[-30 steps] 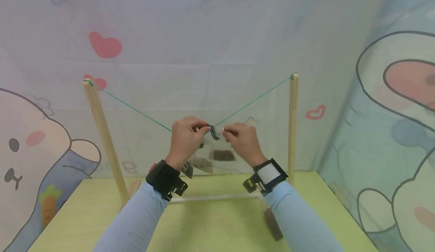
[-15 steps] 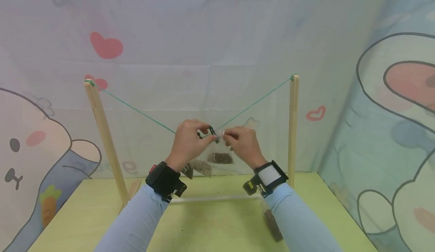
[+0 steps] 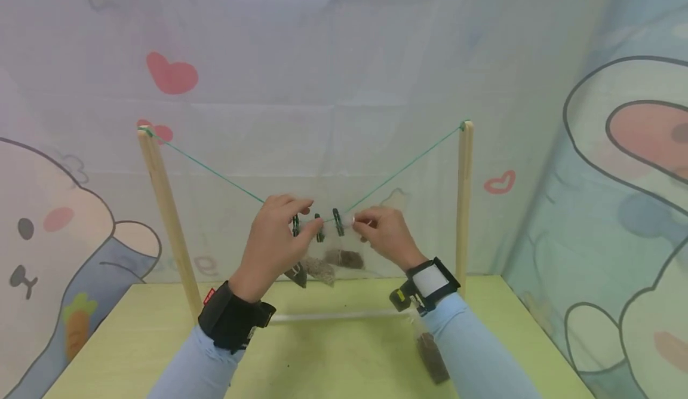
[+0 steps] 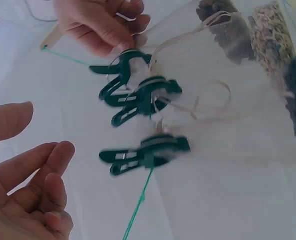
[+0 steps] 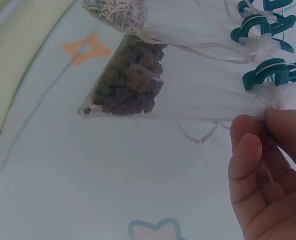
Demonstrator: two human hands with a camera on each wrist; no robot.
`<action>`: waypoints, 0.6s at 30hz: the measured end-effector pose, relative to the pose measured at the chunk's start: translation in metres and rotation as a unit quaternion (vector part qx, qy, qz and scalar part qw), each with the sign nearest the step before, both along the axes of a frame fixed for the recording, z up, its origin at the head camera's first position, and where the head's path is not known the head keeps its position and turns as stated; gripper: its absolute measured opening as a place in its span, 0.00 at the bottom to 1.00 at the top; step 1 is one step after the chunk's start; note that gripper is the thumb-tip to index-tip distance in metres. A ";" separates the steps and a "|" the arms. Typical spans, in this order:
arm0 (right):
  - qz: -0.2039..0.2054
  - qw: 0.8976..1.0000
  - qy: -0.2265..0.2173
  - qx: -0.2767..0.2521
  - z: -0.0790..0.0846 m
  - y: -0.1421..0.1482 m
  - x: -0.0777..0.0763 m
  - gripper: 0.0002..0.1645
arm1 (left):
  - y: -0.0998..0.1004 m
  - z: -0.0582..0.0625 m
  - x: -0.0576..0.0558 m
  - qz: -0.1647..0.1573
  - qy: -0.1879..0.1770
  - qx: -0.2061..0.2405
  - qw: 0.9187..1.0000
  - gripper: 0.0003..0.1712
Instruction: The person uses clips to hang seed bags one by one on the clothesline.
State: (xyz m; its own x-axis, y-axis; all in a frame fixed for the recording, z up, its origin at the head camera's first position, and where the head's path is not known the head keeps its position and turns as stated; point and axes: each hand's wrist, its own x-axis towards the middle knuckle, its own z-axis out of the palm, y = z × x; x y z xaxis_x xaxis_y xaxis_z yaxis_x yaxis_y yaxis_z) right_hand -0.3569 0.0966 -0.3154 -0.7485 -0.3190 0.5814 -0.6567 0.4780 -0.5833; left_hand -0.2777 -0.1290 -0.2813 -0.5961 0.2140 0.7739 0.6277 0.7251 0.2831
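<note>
Green clips (image 4: 160, 143) hold sheer bags (image 5: 150, 85); the right hand (image 3: 389, 235) pinches one

Smooth plastic clips (image 4: 163, 143), sheer mesh-cloth bags (image 5: 198, 90) of rough lumps (image 5: 136, 80), matt bare-wood posts (image 3: 168, 208)

- Dark-green clips (image 4: 165, 145) and a brighter green cord (image 4: 141, 196).
- Sheer whitish bags (image 5: 203, 90) showing reddish-brown lumps (image 5: 137, 77) and beige chips (image 5: 117, 12).
- Light-blue sleeves (image 3: 478, 351); black wristbands (image 3: 228, 318), the right one with a white panel (image 3: 432, 280).
- Blond-wood posts (image 3: 465, 208), yellow-green table (image 3: 322, 357).
- Whitish backdrop (image 3: 269, 142) printed with pinkish-red hearts (image 3: 172, 75) and an orange carrot (image 3: 77, 330).
</note>
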 end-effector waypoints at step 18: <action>-0.048 0.989 0.136 0.040 -0.029 0.051 0.038 0.13 | -0.047 -0.066 0.038 0.060 0.092 -0.006 0.994 0.25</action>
State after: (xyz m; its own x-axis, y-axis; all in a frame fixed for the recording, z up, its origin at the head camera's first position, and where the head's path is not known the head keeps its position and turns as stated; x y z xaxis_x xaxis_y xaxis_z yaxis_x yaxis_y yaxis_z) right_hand -0.3186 0.1478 -0.3444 -0.5973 -0.3078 0.7406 -0.7334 0.5832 -0.3492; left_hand -0.2393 -0.1757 -0.3473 -0.4666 0.1596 0.8700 0.5775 0.8000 0.1630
